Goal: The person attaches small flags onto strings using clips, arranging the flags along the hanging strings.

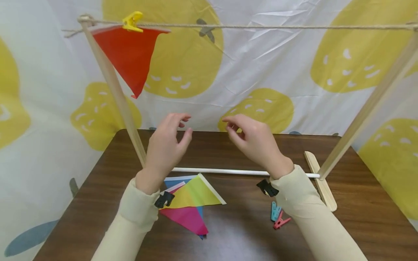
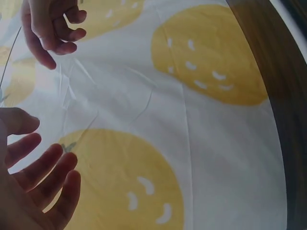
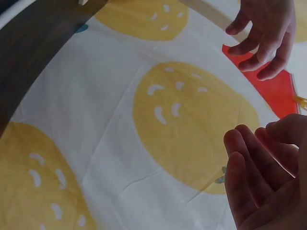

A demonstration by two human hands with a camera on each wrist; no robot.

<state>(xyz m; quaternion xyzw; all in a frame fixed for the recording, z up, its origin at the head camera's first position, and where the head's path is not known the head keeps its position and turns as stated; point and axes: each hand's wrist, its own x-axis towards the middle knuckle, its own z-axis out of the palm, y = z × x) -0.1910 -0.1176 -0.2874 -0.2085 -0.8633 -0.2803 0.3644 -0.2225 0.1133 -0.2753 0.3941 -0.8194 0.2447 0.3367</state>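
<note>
Two hands hovered at the middle of the frame, the left hand (image 1: 164, 143) and the right hand (image 1: 254, 141) facing each other, well apart. Their fingers (image 3: 235, 184) were loosely bent and slightly spread, the thumbs standing away from them; soft cream sleeves (image 1: 137, 210) ended in thick cuffs.

At upper left, a smooth red triangular pennant (image 1: 128, 52) hung point down from a twisted, fibrous cord (image 1: 271, 27), gripped by a glossy yellow clip (image 1: 132, 21). The cord ran between two pale, straight-sided wooden posts (image 1: 369, 105), with a slim white rod (image 1: 222, 171) low between them.

Below the left hand, at lower centre-left, yellow-green, magenta and blue pennants (image 1: 207, 192) overlapped on the dark, wood-grained bench (image 1: 238, 228), their white-edged bands straight. Small blue and pink clips (image 1: 273, 211) lay at lower right, near the right sleeve. Behind spread a creased white sheet (image 1: 251, 69) printed with rounded yellow shapes.
</note>
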